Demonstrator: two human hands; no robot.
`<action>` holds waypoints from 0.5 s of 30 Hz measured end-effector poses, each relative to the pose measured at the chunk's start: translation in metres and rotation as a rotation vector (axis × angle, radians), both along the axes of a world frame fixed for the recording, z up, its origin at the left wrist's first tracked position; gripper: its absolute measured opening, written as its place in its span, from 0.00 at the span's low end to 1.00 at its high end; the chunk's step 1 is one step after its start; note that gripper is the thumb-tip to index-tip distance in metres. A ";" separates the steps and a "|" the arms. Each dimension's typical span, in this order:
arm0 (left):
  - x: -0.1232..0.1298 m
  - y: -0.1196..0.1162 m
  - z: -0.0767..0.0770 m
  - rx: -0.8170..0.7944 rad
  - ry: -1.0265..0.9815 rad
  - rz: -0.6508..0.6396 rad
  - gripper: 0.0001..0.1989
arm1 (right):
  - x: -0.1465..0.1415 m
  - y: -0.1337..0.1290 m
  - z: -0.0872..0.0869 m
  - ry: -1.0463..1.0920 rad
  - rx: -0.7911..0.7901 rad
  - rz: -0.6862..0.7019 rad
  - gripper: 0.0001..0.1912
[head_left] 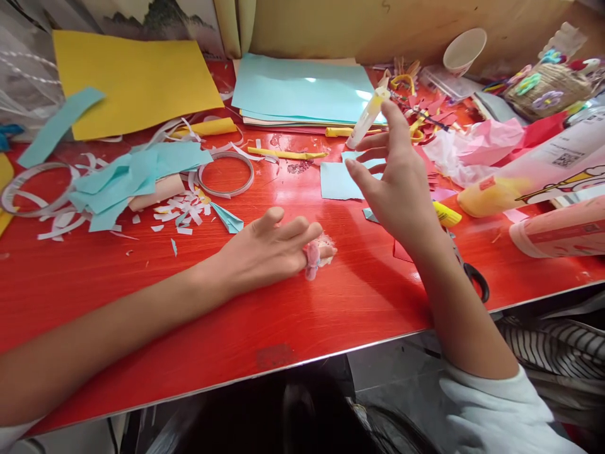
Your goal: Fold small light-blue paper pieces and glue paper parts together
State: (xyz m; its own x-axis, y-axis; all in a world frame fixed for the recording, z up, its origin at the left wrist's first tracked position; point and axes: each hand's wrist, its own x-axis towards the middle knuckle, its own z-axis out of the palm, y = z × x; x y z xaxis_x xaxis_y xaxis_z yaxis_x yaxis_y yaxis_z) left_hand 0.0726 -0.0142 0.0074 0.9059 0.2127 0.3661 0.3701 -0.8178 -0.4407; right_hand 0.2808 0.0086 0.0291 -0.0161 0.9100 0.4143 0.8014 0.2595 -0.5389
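Observation:
My left hand [269, 249] rests low over the red table [189, 328], fingers partly curled, with a fuzzy pink piece [312, 260] at one finger. That finger reaches a small whitish patch [327, 247] on the tabletop; whether anything is pinched there cannot be made out. Raised above the table, my right hand [394, 173] has its fingers spread and holds nothing. Just beyond its fingertips stands a tilted clear glue tube [368, 116] with a yellowish top. Below that hand lie light blue paper squares [341, 181].
Tape rings [227, 174], folded blue strips [127, 180] and paper scraps lie left. Behind are yellow paper [137, 82] and a blue sheet stack [302, 88]. At right are scissors [476, 280], two large bottles [558, 230], a white cup [465, 52] and a twine-wrapped pot [543, 91].

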 end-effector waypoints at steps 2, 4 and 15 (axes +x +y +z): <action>0.001 0.001 0.001 0.028 -0.004 0.027 0.13 | -0.001 0.001 -0.004 0.010 -0.025 0.000 0.33; -0.001 0.002 0.001 0.030 -0.019 -0.012 0.12 | 0.002 0.004 -0.008 0.007 -0.039 -0.023 0.33; -0.005 0.005 -0.012 -0.443 -0.135 -0.127 0.17 | 0.015 0.011 -0.011 -0.008 -0.071 -0.102 0.34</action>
State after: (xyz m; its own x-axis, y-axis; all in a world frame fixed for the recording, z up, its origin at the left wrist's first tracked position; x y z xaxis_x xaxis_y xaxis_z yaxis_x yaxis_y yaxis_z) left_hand 0.0680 -0.0090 -0.0046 0.8855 0.2657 0.3811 0.2852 -0.9585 0.0055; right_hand 0.2961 0.0192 0.0185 0.0749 0.9341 0.3490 0.8260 0.1380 -0.5466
